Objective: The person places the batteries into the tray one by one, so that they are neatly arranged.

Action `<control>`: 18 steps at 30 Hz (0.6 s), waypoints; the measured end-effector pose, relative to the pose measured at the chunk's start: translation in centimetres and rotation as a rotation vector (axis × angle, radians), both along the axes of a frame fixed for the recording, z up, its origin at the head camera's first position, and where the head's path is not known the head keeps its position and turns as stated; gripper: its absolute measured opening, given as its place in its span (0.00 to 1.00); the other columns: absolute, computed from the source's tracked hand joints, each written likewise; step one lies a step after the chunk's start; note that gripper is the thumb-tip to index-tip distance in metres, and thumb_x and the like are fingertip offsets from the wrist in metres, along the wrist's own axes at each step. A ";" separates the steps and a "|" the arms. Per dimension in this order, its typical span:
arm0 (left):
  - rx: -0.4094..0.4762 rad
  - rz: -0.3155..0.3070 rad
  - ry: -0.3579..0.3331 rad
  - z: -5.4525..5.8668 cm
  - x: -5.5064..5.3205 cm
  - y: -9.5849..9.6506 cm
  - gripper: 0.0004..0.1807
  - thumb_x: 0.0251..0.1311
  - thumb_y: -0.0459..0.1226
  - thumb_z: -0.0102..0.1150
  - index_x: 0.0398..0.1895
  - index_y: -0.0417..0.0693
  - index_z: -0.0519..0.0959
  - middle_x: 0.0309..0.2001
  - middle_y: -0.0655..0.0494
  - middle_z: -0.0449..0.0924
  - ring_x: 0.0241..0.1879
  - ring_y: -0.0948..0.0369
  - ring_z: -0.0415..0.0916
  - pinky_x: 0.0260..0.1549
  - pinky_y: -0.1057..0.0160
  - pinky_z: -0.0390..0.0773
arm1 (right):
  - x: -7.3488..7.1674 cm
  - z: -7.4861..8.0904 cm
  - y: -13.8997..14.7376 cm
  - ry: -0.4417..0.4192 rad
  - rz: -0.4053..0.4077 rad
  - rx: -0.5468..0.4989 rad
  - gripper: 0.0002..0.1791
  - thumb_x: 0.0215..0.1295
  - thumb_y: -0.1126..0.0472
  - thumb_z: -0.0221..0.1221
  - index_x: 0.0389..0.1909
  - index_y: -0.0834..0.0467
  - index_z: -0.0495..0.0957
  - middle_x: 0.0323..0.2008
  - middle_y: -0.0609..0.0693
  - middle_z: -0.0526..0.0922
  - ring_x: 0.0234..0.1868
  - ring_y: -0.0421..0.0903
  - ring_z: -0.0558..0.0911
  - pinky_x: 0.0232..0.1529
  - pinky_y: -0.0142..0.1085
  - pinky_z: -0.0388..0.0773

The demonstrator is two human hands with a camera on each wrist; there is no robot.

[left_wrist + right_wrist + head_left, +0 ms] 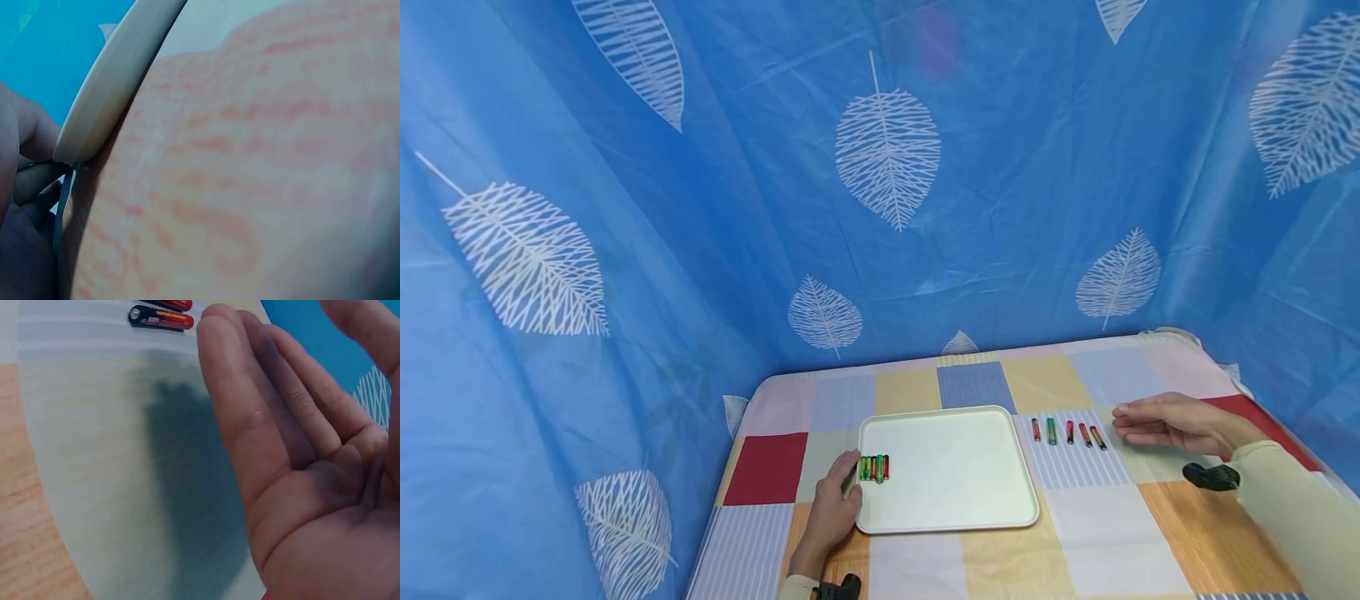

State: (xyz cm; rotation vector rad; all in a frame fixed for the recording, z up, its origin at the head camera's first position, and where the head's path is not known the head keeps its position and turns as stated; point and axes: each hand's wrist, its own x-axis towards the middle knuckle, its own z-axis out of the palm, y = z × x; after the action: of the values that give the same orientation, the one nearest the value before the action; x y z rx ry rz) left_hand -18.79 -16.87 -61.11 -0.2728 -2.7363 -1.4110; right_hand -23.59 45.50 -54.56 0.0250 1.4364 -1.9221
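Observation:
A cream tray [955, 471] lies on the patchwork tablecloth. My left hand [833, 506] holds its left edge, and in the left wrist view the fingers [39, 134] meet the tray's rim [103, 94]. Just inside that edge, several green and red batteries [874, 468] stand side by side in a tight row. To the right of the tray, several more lie spaced apart on a striped patch, among them a green battery [1051, 431] and a red battery [1070, 432]. My right hand [1172, 423] hovers beside the rightmost battery [161, 317], fingers extended and palm bare.
The tablecloth [1097, 533] has coloured squares and covers the table. Blue curtains [1000, 208] with white leaf prints hang behind the table and along both sides. A black wrist device [1212, 477] is strapped below the right hand, another [838, 587] by the left.

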 end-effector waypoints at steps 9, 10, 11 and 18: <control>0.000 -0.005 -0.005 0.0 0.0 0.0 0.32 0.72 0.25 0.56 0.79 0.34 0.71 0.80 0.35 0.69 0.83 0.38 0.62 0.80 0.33 0.62 | -0.5 -0.3 -1.7 0.017 -0.016 0.197 0.17 0.86 0.60 0.56 0.58 0.64 0.89 0.51 0.58 0.94 0.52 0.50 0.94 0.60 0.44 0.88; -0.003 -0.006 -0.001 -0.1 0.0 0.0 0.32 0.72 0.25 0.56 0.79 0.34 0.71 0.80 0.35 0.69 0.83 0.38 0.62 0.80 0.32 0.62 | -0.5 -0.3 -1.9 0.018 -0.023 0.220 0.17 0.86 0.59 0.56 0.58 0.65 0.89 0.50 0.57 0.94 0.51 0.50 0.94 0.59 0.43 0.89; -0.005 -0.007 0.002 -0.1 0.0 0.0 0.32 0.72 0.25 0.56 0.79 0.34 0.71 0.80 0.35 0.69 0.83 0.38 0.62 0.80 0.32 0.62 | -0.6 -0.4 -2.1 0.019 -0.030 0.244 0.17 0.85 0.59 0.57 0.57 0.65 0.88 0.48 0.57 0.94 0.50 0.49 0.95 0.58 0.43 0.89; -0.005 -0.003 0.002 -0.1 0.0 -0.1 0.32 0.73 0.26 0.56 0.80 0.35 0.71 0.81 0.36 0.68 0.83 0.38 0.62 0.80 0.34 0.62 | -0.9 -0.8 -3.9 0.058 -0.090 0.508 0.17 0.78 0.56 0.66 0.52 0.68 0.87 0.37 0.54 0.93 0.38 0.46 0.95 0.47 0.38 0.92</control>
State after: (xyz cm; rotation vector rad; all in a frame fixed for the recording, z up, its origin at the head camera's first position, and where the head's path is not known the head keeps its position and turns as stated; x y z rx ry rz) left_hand -18.76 -16.94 -61.19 -0.2780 -2.7391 -1.4046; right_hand -24.47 41.63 -55.37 0.2755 1.9568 -1.5874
